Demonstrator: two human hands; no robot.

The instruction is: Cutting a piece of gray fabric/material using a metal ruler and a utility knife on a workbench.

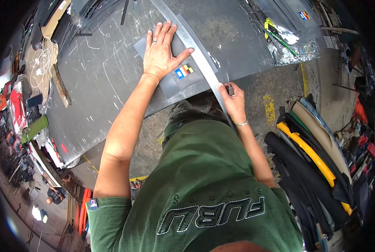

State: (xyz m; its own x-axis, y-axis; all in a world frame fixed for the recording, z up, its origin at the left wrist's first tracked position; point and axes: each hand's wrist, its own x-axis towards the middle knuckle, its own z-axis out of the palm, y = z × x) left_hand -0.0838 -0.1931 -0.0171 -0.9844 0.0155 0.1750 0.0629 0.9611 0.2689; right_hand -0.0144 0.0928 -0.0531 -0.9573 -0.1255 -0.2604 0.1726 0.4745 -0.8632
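My left hand (pixel 160 54) lies flat with its fingers spread on a thin dark grey sheet (pixel 169 87). Its fingertips and thumb reach the edge of a long metal ruler (pixel 203 67), which runs slantwise over the sheet and past the table's near edge. A patch of coloured blocks (pixel 184 71) shows on the sheet below the palm. At the near edge, my right hand (pixel 234 104) is closed around a small dark and red cutter (pixel 230 89), its thin blade pointing up. The right thumb touches the ruler. Most of the cutter's handle is hidden by the fingers.
The scratched dark table (pixel 108 59) carries a wooden stick (pixel 61 86), cardboard (pixel 40 67) and a phone (pixel 34 101) at left. A yellow-green tool (pixel 271 29) and a green pen-like stick (pixel 286 47) lie far right. Material rolls (pixel 309 147) stand at right. Another person (pixel 55 194) is far left.
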